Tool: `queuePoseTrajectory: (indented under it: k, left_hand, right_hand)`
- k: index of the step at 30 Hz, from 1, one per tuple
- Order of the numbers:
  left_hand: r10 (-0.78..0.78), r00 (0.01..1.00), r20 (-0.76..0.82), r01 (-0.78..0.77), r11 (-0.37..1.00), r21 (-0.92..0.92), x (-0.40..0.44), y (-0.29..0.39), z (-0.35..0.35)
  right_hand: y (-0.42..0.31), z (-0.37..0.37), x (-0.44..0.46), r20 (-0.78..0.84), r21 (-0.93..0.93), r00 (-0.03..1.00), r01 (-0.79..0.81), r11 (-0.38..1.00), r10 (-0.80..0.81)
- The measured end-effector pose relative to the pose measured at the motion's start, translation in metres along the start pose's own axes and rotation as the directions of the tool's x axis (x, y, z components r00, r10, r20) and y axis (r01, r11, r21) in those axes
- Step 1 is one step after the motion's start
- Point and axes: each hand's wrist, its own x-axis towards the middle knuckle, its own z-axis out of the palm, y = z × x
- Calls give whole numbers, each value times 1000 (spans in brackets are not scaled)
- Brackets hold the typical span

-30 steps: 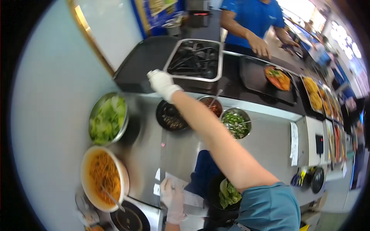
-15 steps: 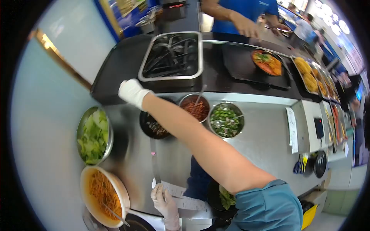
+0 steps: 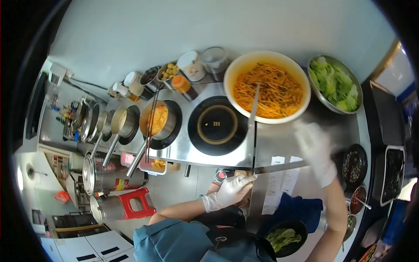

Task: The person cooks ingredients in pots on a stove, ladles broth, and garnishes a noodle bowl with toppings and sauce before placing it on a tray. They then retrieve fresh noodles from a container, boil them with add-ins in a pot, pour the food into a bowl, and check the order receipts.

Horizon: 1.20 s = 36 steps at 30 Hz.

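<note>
Gone from beside the tray [image 3: 383,204], my right hand [image 3: 317,150] blurs near the bowl [image 3: 275,56] of tangled orange noodles [image 3: 270,94], between hob [image 3: 217,131], apparently lettered "IH", and lettuce [image 3: 334,85]. I can't tell whether its fingers are spread, or whether my left hand [image 3: 229,192], fingers bent, grips anything.

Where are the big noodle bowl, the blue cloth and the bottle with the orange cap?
Noodle bowl [image 3: 227,89]: head view, on the left side of its pale rim.
Blue cloth [image 3: 301,212]: head view, on its crumpled middle.
Orange-capped bottle [image 3: 181,84]: head view, on its orange cap.
</note>
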Motion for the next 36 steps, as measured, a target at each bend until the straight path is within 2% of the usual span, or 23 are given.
queuePoseTrajectory:
  k: [1, 2, 3, 5, 6, 7, 9, 11, 14, 16, 19, 20, 21, 23, 24, 26, 29, 31, 32, 33, 34, 35, 36]
  left_hand:
    - [-57, 998, -28, 57, 998, -8, -7, -11, -13]
    - [-38, 989, -143, 28, 997, -76, -10, -20, -27]
    - [-38, 987, -156, 26, 997, -79, -18, -29, -40]
    - [-285, 938, -197, 269, 957, -104, -43, -50, -67]
    - [-391, 905, -170, 375, 919, -120, -57, -60, -80]
    - [-482, 857, -183, 427, 863, -272, -78, -80, -83]
    - [-498, 833, -241, 469, 867, -169, -97, -96, -110]
    - [-600, 765, -233, 560, 799, -219, -125, -121, -126]
    - [-709, 682, -180, 632, 695, -343, -167, -160, -142]
    - [-742, 655, -144, 618, 636, -463, -189, -182, -148]
    - [-773, 632, -62, 628, 557, -543, -214, -210, -152]
    - [-793, 608, -14, 646, 505, -573, -216, -216, -155]
    - [-739, 668, 85, 650, 524, -551, -215, -218, -158]
    - [-769, 637, 52, 660, 510, -552, -206, -215, -157]
    - [-733, 673, 104, 679, 555, -479, -198, -212, -158]
    - [-597, 769, 227, 623, 623, -472, -195, -224, -146]
    - [-566, 778, 272, 621, 629, -467, -172, -195, -127]
    - [-505, 805, 311, 593, 670, -447, -147, -156, -120]
    - [-497, 818, 290, 576, 706, -412, -133, -138, -115]
    - [-474, 825, 308, 565, 715, -412, -125, -122, -108]
    - [-418, 863, 283, 504, 747, -434, -116, -107, -100]
    - [-367, 894, 255, 446, 772, -452, -108, -92, -91]
    - [-356, 901, 248, 433, 779, -454, -101, -78, -82]
  right_hand:
    - [-44, 23, 14, 9, 19, 958, 285, 958, -285]
    - [-67, 67, 10, 38, 288, 982, 167, 943, -186]
    - [-98, 93, 15, 224, 378, 970, 2, 926, -94]
    - [-128, 168, 38, 457, 485, 889, -221, 846, -30]
    - [-133, 217, 51, 379, 541, 925, -197, 818, -27]
    - [-135, 257, 70, 399, 532, 916, -270, 803, 44]
    - [-140, 324, 115, 302, 470, 926, -350, 810, 225]
    - [-141, 371, 162, 303, 528, 884, -466, 710, 356]
    - [-135, 445, 192, 73, 468, 900, -411, 782, 429]
    - [-143, 459, 208, -61, 665, 923, -245, 705, 379]
    - [-153, 472, 217, -156, 736, 890, -185, 652, 429]
    - [-172, 438, 210, -122, 727, 868, -252, 639, 481]
    - [-169, 444, 201, -204, 662, 832, -270, 699, 516]
    - [-169, 412, 174, -213, 616, 836, -286, 734, 505]
    - [-173, 379, 154, -249, 721, 860, -141, 678, 444]
    - [-201, 289, 113, -142, 824, 868, -163, 542, 476]
    - [-230, 125, 24, -187, 792, 826, -194, 579, 532]
    - [-214, 48, -49, -384, 703, 755, -135, 699, 532]
    - [-224, -21, -82, -245, 612, 742, -380, 693, 624]
    - [-209, -53, -126, -602, 148, 685, -410, 900, 411]
    - [-226, -103, -157, -546, 307, 491, -636, 708, 679]
    - [-219, -146, -197, -551, 299, 428, -700, 648, 717]
    - [-205, -183, -242, -653, 130, 403, -774, 620, 641]
